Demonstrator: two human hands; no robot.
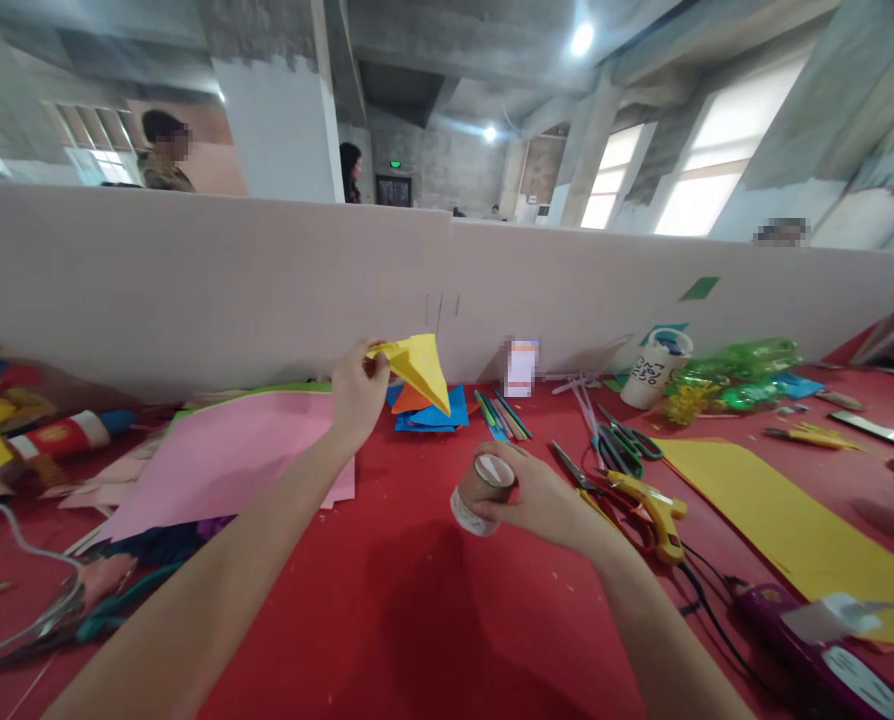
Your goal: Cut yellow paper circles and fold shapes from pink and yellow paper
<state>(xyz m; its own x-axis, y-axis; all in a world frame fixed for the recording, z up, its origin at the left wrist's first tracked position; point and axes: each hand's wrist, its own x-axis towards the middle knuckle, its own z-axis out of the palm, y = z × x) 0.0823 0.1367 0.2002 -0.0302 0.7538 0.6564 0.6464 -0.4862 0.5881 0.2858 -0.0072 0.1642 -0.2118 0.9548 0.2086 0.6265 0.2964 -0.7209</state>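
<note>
My left hand [361, 395] pinches a folded piece of yellow paper [421, 365] by its left end and holds it up over the stacked paper pieces. The paper has a pointed corner hanging down to the right. In my right hand [541, 492] is a short cardboard tube [484, 484], brown around the top and whitish lower down. It is tilted slightly, just above or on the red tabletop [387, 600]; I cannot tell whether it touches. Blue and orange folded paper pieces [451, 408] lie beneath the yellow paper.
Pink paper sheets [252, 450] lie left. Right of the tube are scissors [619, 450], a yellow glue gun [661, 510], yellow sheets [777, 500] and a purple power strip [814, 640]. Markers [503, 415] lie before the white partition [267, 290]; people are beyond it.
</note>
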